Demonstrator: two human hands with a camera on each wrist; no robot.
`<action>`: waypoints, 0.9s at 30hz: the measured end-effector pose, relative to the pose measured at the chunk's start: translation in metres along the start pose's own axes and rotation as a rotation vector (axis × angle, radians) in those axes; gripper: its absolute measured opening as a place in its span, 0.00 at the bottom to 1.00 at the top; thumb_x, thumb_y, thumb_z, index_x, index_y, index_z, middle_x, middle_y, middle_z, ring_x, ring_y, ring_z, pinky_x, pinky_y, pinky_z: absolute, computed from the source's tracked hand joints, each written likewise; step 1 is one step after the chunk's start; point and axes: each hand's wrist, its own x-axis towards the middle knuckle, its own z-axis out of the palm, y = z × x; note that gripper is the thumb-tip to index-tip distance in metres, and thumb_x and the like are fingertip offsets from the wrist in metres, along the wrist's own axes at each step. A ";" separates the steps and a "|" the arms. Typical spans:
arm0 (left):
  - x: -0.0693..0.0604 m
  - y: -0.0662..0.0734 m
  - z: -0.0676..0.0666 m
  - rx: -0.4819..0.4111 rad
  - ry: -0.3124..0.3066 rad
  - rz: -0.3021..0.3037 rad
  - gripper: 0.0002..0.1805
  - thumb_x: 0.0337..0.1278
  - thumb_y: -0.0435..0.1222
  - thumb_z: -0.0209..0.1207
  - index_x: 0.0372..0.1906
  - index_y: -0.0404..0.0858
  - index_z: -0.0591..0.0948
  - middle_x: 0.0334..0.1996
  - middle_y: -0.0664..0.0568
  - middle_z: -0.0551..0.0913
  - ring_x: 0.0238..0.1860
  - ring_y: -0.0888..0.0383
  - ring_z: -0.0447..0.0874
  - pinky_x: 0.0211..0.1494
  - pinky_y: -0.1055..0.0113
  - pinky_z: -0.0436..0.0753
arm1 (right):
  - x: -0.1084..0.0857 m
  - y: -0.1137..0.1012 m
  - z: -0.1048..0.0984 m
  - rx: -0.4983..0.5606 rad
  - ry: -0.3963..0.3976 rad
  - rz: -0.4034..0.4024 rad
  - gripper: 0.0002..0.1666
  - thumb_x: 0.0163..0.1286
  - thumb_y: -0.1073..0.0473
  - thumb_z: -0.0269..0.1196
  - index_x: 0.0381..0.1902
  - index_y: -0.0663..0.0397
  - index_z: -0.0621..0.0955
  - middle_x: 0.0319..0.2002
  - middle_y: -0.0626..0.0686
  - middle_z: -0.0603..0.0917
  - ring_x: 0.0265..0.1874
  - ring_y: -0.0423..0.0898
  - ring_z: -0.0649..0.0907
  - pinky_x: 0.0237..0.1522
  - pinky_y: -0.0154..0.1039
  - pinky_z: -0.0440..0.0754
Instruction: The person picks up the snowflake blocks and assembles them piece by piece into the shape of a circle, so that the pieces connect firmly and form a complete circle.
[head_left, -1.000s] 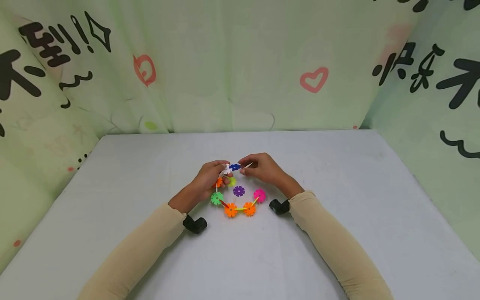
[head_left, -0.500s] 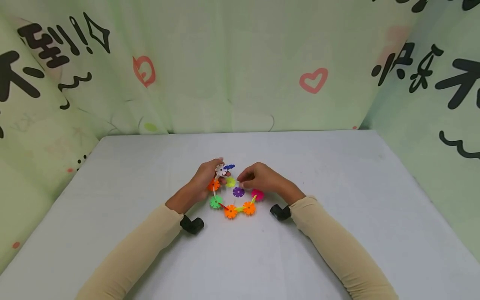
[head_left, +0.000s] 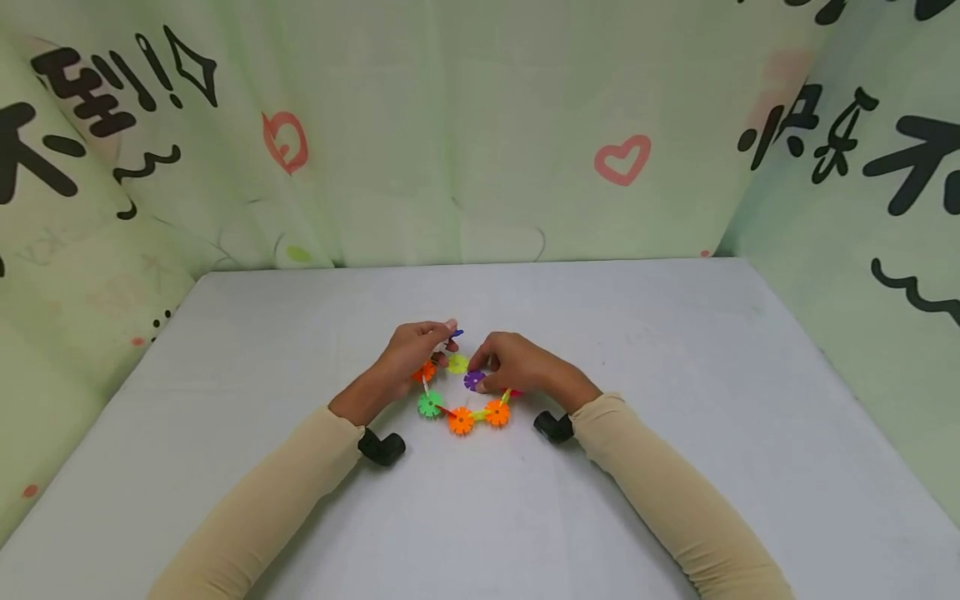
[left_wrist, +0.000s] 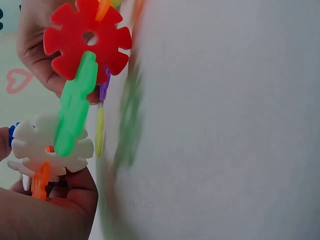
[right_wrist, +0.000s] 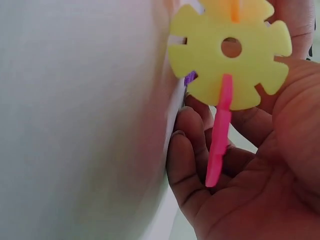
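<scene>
In the head view my left hand point(head_left: 411, 350) holds the far end of a chain of slotted plastic snowflake discs, with a blue disc point(head_left: 457, 333) at its fingertips. A white disc point(left_wrist: 37, 145) and an orange disc point(left_wrist: 41, 181) show beside that hand in the left wrist view. My right hand point(head_left: 525, 363) has thumb and fingers at the edges of a loose purple disc point(head_left: 473, 380), pinching it low over the table. Farther along the chain come a green disc point(head_left: 430, 406) and an orange disc point(head_left: 461, 421). A pink disc point(right_wrist: 218, 145) is mostly hidden under my right hand in the head view.
A yellow-green disc point(head_left: 457, 364) lies between the hands. The white table point(head_left: 637, 500) runs back to a green printed curtain point(head_left: 450, 125). Black wrist mounts point(head_left: 382, 447) hang from both sleeves.
My right hand has left the blue disc, moving down and toward me to the purple disc, and now pinches it. My left hand has shifted slightly left with the chain end, turning it.
</scene>
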 end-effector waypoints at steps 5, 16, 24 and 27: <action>-0.001 0.000 0.000 0.013 -0.005 0.004 0.24 0.67 0.52 0.56 0.54 0.37 0.80 0.42 0.48 0.84 0.33 0.54 0.79 0.40 0.67 0.76 | 0.002 0.004 0.001 0.001 0.019 -0.047 0.13 0.60 0.64 0.70 0.43 0.57 0.82 0.37 0.49 0.79 0.35 0.46 0.75 0.38 0.36 0.77; -0.002 0.000 -0.001 0.020 -0.050 -0.005 0.21 0.69 0.49 0.55 0.56 0.38 0.79 0.46 0.50 0.85 0.35 0.53 0.81 0.46 0.65 0.76 | 0.004 0.014 -0.003 0.020 0.025 -0.068 0.11 0.70 0.60 0.62 0.46 0.58 0.84 0.35 0.48 0.83 0.30 0.44 0.76 0.37 0.38 0.77; -0.001 0.001 0.000 0.122 -0.102 0.051 0.21 0.72 0.48 0.51 0.59 0.39 0.77 0.46 0.49 0.84 0.35 0.52 0.81 0.55 0.58 0.71 | 0.001 0.017 -0.009 0.143 0.127 -0.073 0.14 0.71 0.62 0.60 0.52 0.58 0.82 0.35 0.51 0.84 0.32 0.46 0.79 0.39 0.40 0.79; -0.001 0.000 0.001 0.153 -0.100 0.073 0.22 0.68 0.49 0.56 0.57 0.39 0.79 0.44 0.50 0.85 0.35 0.52 0.81 0.54 0.59 0.73 | 0.001 0.016 -0.010 0.176 0.172 -0.066 0.13 0.71 0.62 0.59 0.51 0.58 0.80 0.32 0.52 0.83 0.28 0.47 0.79 0.34 0.39 0.79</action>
